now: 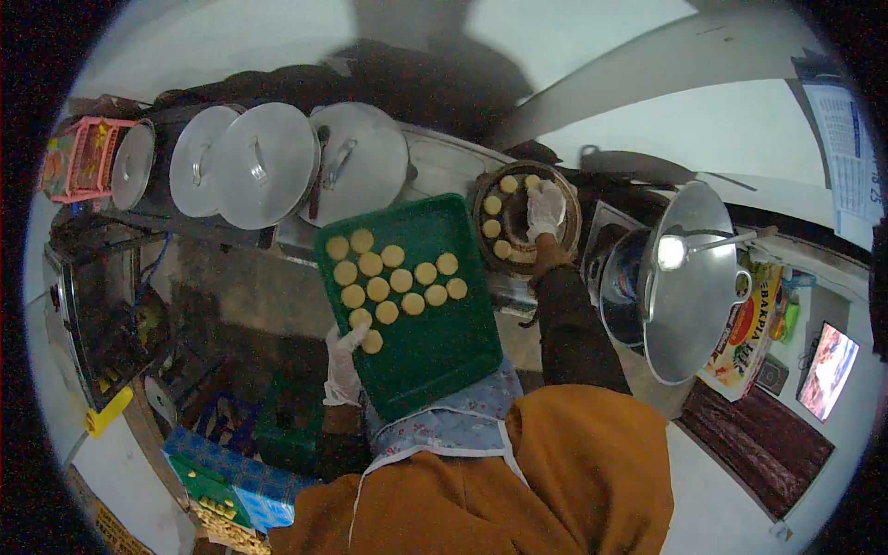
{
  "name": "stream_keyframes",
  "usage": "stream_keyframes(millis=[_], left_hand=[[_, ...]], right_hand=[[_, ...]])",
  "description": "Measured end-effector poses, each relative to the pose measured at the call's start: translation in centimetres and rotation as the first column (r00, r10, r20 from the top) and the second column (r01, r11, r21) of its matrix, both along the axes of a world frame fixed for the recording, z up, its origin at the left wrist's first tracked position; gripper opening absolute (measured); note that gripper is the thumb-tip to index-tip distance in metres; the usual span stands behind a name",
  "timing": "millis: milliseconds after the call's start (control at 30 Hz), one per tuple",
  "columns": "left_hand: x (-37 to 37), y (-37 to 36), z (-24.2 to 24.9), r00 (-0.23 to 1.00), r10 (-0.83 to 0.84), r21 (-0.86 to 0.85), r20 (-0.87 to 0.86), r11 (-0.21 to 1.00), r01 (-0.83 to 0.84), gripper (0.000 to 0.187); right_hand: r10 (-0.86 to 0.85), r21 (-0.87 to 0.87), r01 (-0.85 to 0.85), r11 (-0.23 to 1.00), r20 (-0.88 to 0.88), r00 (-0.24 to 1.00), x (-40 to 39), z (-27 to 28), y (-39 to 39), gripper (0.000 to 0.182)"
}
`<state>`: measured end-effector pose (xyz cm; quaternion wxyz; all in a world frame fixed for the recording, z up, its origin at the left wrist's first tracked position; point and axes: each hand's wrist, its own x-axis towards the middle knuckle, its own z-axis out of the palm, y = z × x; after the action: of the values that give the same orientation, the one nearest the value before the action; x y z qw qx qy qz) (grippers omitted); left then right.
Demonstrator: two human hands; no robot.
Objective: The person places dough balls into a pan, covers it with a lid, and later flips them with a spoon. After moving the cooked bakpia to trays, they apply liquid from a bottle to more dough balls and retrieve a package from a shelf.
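Observation:
A green tray (435,338) with several pale round dough cakes (400,280) on it is held in front of my body. My left hand (346,363), in a clear glove, is closed around the tray's lower left edge. My right hand (546,211), also gloved, reaches over a dark round pan (483,242). Its fingers look drawn together near a cake at the pan's far side, but what they hold is hidden. More pale cakes (492,228) lie in a curve along the pan's left and far rim.
Several silver lids (264,166) stand along the counter, beside a pink basket (92,157). To the right are a large metal wok (692,296), a printed box (745,328) and a lit phone screen (828,372). A blue checked box (245,472) sits at lower left.

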<state>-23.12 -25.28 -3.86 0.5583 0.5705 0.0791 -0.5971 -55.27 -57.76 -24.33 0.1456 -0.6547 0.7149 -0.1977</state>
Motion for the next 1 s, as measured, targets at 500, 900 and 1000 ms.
stream_keyframes(millis=[500,900,1000], left_hand=[[1.2,-0.9,-1.4,0.989,-0.105,-0.089,-0.106,0.991,0.095,0.045],[1.0,-2.9,-1.5,0.955,-0.281,-0.144,-0.092,0.953,0.266,0.042],[0.1,-4.9,2.6,0.913,-0.373,-0.235,-0.165,0.914,0.331,0.040]], right_hand=[[0.525,0.018,-0.525,0.851,0.012,0.851,8.0,13.7,8.1,0.020],[0.563,0.223,-0.521,0.824,-0.209,0.800,9.1,15.0,16.1,0.023],[0.453,0.150,-0.431,0.890,-0.169,0.875,7.7,8.0,17.1,0.018]])
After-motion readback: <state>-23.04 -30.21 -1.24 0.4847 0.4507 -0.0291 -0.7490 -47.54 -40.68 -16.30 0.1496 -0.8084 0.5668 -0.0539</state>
